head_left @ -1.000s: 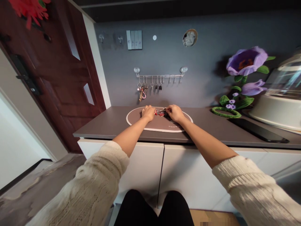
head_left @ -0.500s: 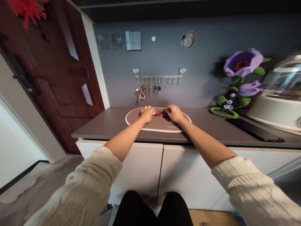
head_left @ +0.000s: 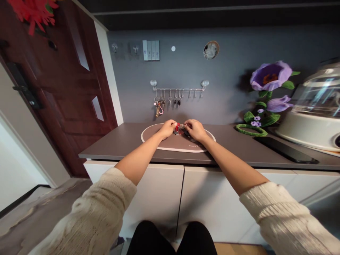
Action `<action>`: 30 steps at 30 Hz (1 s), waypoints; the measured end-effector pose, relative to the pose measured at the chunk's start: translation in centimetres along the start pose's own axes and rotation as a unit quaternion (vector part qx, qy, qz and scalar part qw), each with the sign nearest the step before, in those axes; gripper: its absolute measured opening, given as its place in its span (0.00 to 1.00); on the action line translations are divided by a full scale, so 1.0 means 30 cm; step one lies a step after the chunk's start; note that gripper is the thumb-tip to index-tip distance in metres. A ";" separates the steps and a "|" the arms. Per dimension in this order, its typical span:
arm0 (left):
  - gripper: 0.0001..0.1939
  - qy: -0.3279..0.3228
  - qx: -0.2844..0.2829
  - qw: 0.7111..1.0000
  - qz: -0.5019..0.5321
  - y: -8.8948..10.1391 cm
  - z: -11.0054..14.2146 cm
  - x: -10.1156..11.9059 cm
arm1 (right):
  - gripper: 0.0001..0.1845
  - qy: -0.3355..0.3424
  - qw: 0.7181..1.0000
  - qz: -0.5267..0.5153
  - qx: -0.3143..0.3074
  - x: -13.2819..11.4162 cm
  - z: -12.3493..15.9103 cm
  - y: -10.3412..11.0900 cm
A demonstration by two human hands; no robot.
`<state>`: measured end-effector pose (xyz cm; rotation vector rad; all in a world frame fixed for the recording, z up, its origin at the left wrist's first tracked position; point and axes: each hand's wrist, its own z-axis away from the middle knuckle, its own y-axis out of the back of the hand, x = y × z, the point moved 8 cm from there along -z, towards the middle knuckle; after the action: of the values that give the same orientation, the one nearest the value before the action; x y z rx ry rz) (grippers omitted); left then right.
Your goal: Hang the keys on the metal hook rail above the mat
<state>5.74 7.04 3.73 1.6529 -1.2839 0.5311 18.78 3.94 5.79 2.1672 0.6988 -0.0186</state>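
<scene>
Over the oval mat (head_left: 172, 143) on the counter, my left hand (head_left: 168, 129) pinches a small red keychain (head_left: 177, 127) with a metal part below it. Close by on the right, my right hand (head_left: 196, 130) has its fingers closed on a bunch of keys (head_left: 182, 126); a dark piece (head_left: 186, 132) shows under those fingers. The fingers hide much of the bunch, so I cannot tell how its parts join. Behind both hands, several key sets (head_left: 159, 106) hang from a clear hook rail (head_left: 177, 89) on the wall.
A black phone (head_left: 285, 149) lies on the counter (head_left: 233, 150) at the right, near a purple flower ornament (head_left: 271, 76) and a cream appliance (head_left: 310, 131) with a clear top. White cabinet doors (head_left: 154, 191) are below. A dark red door (head_left: 66, 85) stands at the left.
My left hand has lifted slightly from flat near the mat and turned into a pinch, raising the red keychain upright. My right hand stays close to the same spot. The view has tilted slightly up.
</scene>
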 end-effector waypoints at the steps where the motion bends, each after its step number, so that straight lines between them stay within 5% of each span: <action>1: 0.08 0.013 -0.001 0.999 0.039 -0.002 -0.001 -0.007 | 0.09 0.001 1.000 -0.010 0.007 -0.004 0.000 0.005; 11: 0.11 0.086 -0.045 0.952 0.291 -0.042 -0.007 -0.036 | 0.08 0.044 0.996 -0.072 0.014 -0.080 0.020 0.037; 30: 0.05 0.081 -0.052 0.939 0.330 -0.052 0.006 -0.025 | 0.11 0.012 0.997 -0.068 -0.015 -0.061 0.009 -0.020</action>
<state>6.85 7.26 2.42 1.0343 -1.7025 0.9570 17.01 3.16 5.63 2.0913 0.8548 -0.0536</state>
